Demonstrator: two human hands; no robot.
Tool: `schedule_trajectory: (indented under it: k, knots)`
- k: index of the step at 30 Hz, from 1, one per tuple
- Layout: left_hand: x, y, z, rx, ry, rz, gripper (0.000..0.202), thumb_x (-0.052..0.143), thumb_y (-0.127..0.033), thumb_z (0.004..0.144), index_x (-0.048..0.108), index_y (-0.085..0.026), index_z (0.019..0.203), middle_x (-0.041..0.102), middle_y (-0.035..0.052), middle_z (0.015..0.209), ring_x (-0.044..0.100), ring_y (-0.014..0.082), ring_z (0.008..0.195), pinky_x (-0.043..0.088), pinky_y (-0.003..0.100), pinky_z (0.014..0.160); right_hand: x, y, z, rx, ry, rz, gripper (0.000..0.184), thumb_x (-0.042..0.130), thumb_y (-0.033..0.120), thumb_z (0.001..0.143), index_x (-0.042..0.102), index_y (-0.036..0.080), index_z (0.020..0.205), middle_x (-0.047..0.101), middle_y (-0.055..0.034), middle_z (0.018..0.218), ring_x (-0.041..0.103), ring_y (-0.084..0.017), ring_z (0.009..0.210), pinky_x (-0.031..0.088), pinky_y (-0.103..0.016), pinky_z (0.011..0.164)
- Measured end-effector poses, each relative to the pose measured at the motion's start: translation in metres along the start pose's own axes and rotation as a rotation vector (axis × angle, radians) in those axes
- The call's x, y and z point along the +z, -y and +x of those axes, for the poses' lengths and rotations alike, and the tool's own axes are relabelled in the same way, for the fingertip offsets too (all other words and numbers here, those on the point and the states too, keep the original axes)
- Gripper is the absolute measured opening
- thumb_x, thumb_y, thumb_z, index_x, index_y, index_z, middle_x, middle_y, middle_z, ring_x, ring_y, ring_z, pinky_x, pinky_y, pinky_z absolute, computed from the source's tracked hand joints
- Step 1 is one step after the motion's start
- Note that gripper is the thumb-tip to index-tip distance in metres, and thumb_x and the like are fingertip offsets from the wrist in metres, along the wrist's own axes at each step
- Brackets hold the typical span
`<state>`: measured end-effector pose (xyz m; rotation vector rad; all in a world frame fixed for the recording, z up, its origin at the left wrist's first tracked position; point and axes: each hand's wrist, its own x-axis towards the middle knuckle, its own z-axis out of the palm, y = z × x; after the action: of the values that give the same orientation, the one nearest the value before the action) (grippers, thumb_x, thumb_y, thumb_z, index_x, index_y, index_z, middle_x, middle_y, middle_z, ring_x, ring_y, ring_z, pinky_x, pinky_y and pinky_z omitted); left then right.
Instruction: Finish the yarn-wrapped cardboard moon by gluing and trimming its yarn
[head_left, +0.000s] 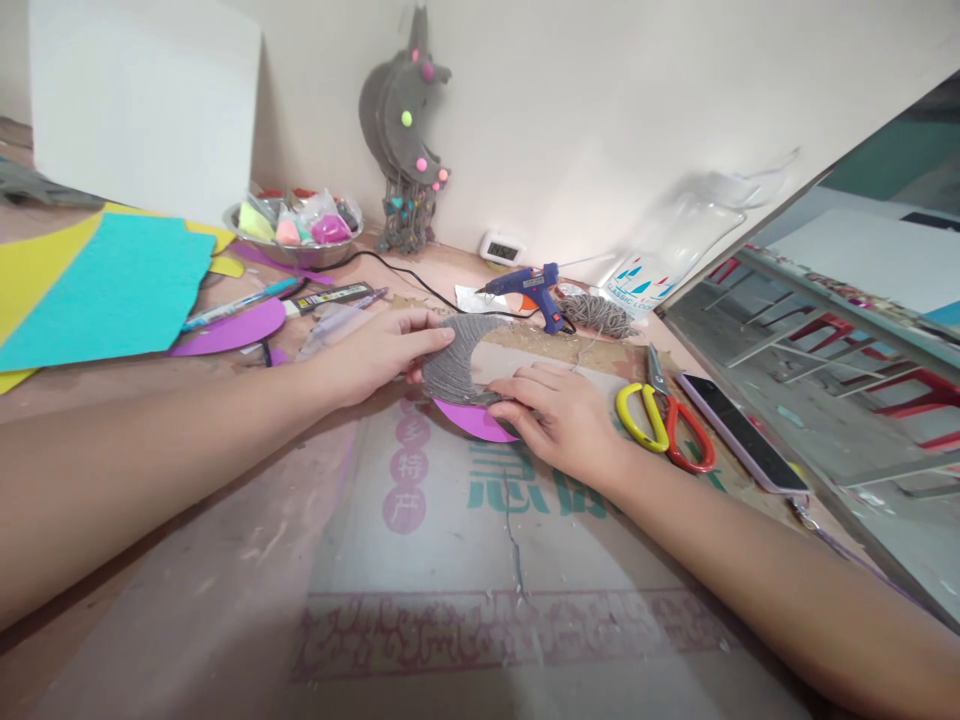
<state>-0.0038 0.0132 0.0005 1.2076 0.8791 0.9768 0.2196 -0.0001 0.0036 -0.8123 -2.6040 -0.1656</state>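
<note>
Between my two hands is a crescent moon shape (451, 362) covered in grey yarn. My left hand (401, 345) pinches its upper left part, thumb on top and fingers partly hidden beneath. At the lower right tip, my right hand (551, 410) grips the crescent between thumb and fingers. A purple paper piece (476, 420) with a curved edge shows below the crescent; whether the two are joined I cannot tell. Under them lies a printed cardboard sheet (450, 540). Beyond my hands rest a blue glue gun (534, 290) and a bundle of grey yarn (600, 315).
Scissors (664, 415) and a phone (742, 430) lie at the right. On the left are turquoise paper (112, 290), purple scraps (232, 328) and a utility knife (330, 298). Against the wall stand a bowl of craft bits (259, 250), a decorated moon (409, 125), a small clock (501, 248) and a jug (667, 250).
</note>
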Motion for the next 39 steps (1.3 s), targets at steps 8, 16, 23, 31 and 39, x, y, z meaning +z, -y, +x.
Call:
schedule_trajectory:
  k: [8, 16, 23, 31, 39]
  knots:
    - [0.0028, -0.0006, -0.0017, -0.01, 0.017, -0.045, 0.01, 0.056, -0.023, 0.081, 0.054, -0.015, 0.075, 0.046, -0.0044, 0.053, 0.04, 0.0035, 0.042, 0.031, 0.015, 0.042, -0.0027, -0.0006, -0.0002, 0.146, -0.048, 0.134, 0.026, 0.046, 0.035, 0.089, 0.063, 0.017, 0.096, 0.065, -0.0055, 0.082, 0.057, -0.015, 0.074, 0.041, -0.028, 0.069]
    - [0.0001, 0.0025, 0.0, -0.006, 0.033, -0.042, 0.013, 0.057, -0.027, 0.08, 0.054, -0.016, 0.075, 0.047, -0.0038, 0.056, 0.041, 0.0039, 0.044, 0.03, 0.016, 0.043, -0.0016, -0.0045, -0.0027, 0.061, -0.017, 0.08, 0.025, 0.049, 0.035, 0.087, 0.063, 0.017, 0.098, 0.062, -0.0043, 0.078, 0.055, -0.015, 0.073, 0.039, -0.027, 0.067]
    - [0.0001, 0.0007, 0.0002, 0.007, 0.022, -0.007, 0.012, 0.056, -0.025, 0.081, 0.054, -0.015, 0.075, 0.046, -0.0042, 0.055, 0.04, 0.0035, 0.044, 0.031, 0.016, 0.043, -0.0028, -0.0031, -0.0017, 0.035, 0.008, 0.023, 0.025, 0.047, 0.035, 0.088, 0.063, 0.018, 0.096, 0.063, -0.0042, 0.079, 0.053, -0.015, 0.072, 0.038, -0.027, 0.067]
    - [-0.001, 0.0027, 0.0006, -0.009, 0.019, -0.023, 0.012, 0.057, -0.026, 0.08, 0.054, -0.015, 0.075, 0.046, -0.0043, 0.055, 0.039, 0.0032, 0.043, 0.029, 0.015, 0.042, -0.0014, -0.0038, -0.001, 0.004, 0.021, -0.002, 0.024, 0.048, 0.034, 0.088, 0.062, 0.018, 0.097, 0.064, -0.0043, 0.081, 0.053, -0.015, 0.072, 0.037, -0.027, 0.065]
    - [0.002, 0.0004, -0.0011, -0.007, 0.025, -0.027, 0.011, 0.055, -0.024, 0.082, 0.053, -0.015, 0.075, 0.044, -0.0049, 0.051, 0.038, 0.0034, 0.042, 0.029, 0.015, 0.042, -0.0022, -0.0026, -0.0004, 0.047, -0.042, 0.057, 0.024, 0.046, 0.033, 0.089, 0.063, 0.017, 0.095, 0.064, -0.0047, 0.078, 0.055, -0.015, 0.072, 0.04, -0.027, 0.067]
